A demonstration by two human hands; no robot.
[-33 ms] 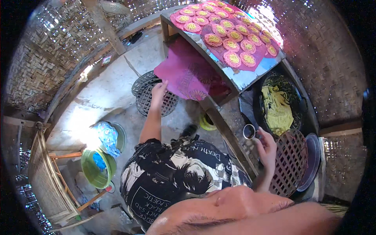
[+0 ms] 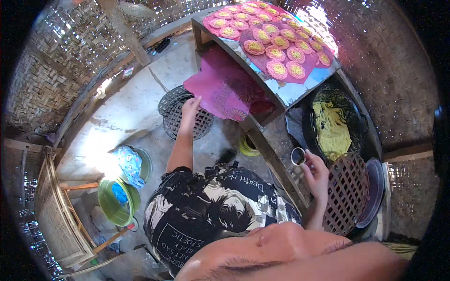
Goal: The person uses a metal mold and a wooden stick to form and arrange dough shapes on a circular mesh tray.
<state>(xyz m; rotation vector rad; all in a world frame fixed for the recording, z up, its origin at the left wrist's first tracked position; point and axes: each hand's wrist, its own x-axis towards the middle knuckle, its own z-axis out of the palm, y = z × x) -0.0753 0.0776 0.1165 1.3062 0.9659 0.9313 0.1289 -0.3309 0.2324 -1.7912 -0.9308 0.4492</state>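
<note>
two hands work apart. the left hand (image 2: 190, 108) reaches out with fingers spread, fingertips touching the edge of a limp magenta cloth (image 2: 224, 91) that droops off the tabletop (image 2: 300, 92) over a round black wire basket (image 2: 180, 114) on the concrete floor. the cloth's long axis runs from the tabletop edge down toward the basket. the right hand (image 2: 316, 175) is closed around a small round metal ring cup (image 2: 297, 156), its open mouth facing up, held just beside a dark wok (image 2: 358, 122) of yellow-green batter. on the shiny tabletop, rows of round lacy pink-and-yellow discs (image 2: 276, 69) lie on more magenta cloth. a round brown lattice tray (image 2: 349, 196) sits near the right hand. woven bamboo walls (image 2: 42, 79) surround everything.
</note>
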